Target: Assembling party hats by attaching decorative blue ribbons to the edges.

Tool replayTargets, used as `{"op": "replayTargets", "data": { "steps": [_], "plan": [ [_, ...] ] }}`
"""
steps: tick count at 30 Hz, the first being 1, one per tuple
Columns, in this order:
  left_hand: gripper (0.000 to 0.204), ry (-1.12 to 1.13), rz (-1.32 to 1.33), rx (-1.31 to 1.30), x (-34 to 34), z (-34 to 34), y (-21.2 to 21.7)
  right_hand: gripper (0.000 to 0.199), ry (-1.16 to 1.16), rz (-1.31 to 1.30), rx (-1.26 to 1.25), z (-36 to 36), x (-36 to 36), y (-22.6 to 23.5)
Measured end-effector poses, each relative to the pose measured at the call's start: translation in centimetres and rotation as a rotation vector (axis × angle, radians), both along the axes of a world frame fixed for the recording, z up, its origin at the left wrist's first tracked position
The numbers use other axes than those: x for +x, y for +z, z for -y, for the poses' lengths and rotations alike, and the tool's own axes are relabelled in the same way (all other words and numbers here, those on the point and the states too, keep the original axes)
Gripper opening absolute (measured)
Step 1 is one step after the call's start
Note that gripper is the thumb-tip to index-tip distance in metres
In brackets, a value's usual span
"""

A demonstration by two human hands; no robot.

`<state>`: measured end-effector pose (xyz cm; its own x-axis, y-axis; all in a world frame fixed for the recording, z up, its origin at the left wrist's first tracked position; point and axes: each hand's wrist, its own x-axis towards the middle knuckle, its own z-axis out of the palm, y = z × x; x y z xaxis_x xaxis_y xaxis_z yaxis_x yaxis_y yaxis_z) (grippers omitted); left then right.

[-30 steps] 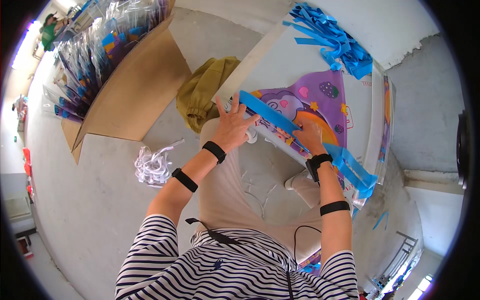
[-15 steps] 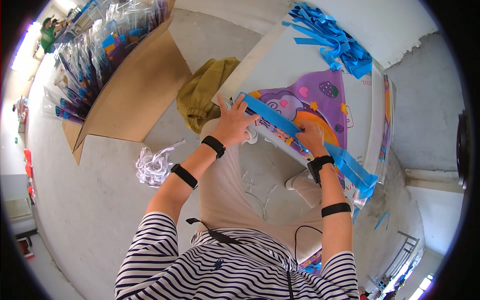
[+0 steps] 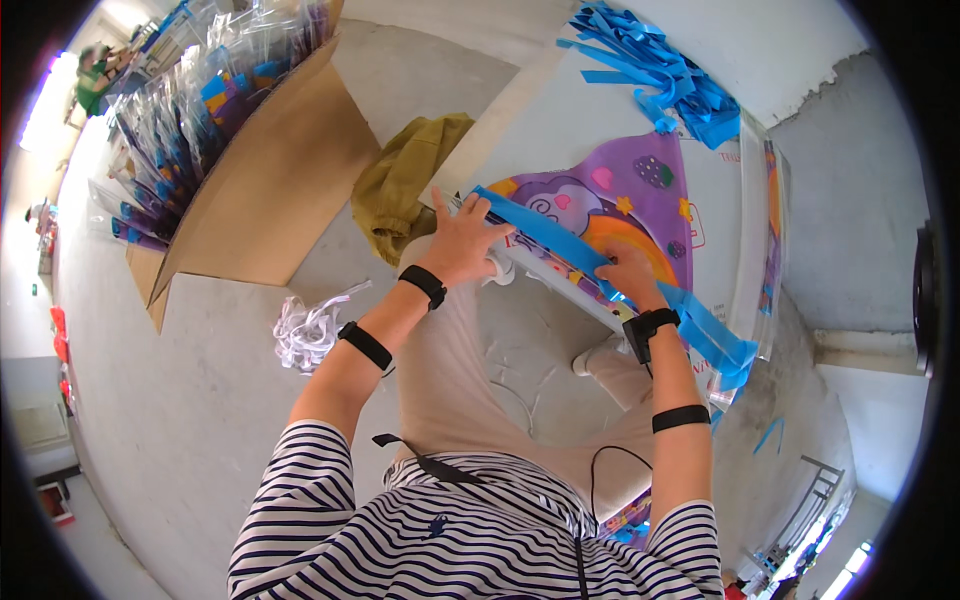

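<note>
A purple triangular sheet printed with cartoon shapes lies on a white box top. Along its near edge runs a long blue strip, its right end trailing over the box's corner. My left hand rests at the strip's left end, fingers spread, with some fingertips touching the edge there. Farther right along the strip, my right hand has its fingers bent and pressed together on the strip; its fingertips are partly hidden.
A tangled pile of blue strips sits at the box's far end. An olive cloth lies beside the box. Left stands a cardboard carton packed with plastic-wrapped items. White ribbons lie on the floor. A person is far left.
My right hand has slid a little to the right along the blue strip. The left hand keeps its place at the strip's left end.
</note>
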<state>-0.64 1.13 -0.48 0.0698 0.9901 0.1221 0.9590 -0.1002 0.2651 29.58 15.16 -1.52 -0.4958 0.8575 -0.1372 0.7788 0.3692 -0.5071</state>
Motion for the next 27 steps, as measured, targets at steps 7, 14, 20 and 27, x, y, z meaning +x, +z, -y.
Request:
{"op": "replayTargets", "data": {
  "steps": [7,14,20,27],
  "plan": [
    [0.064,-0.036,-0.025,-0.105,-0.8,-0.3,0.7,0.037,0.14,0.066,-0.399,-1.6,8.5,3.7],
    [0.067,-0.016,-0.071,-0.243,-0.4,-0.7,2.2,0.041,0.152,0.312,-0.545,-0.9,21.4,6.6],
    [0.07,-0.022,-0.086,-0.301,-0.1,-1.2,2.3,0.039,-0.031,0.031,-0.482,1.0,28.7,5.0],
    [0.074,-0.04,-0.095,-0.25,-0.7,-1.0,1.9,0.037,-0.15,0.163,-0.279,-0.3,35.4,4.9]
  ]
}}
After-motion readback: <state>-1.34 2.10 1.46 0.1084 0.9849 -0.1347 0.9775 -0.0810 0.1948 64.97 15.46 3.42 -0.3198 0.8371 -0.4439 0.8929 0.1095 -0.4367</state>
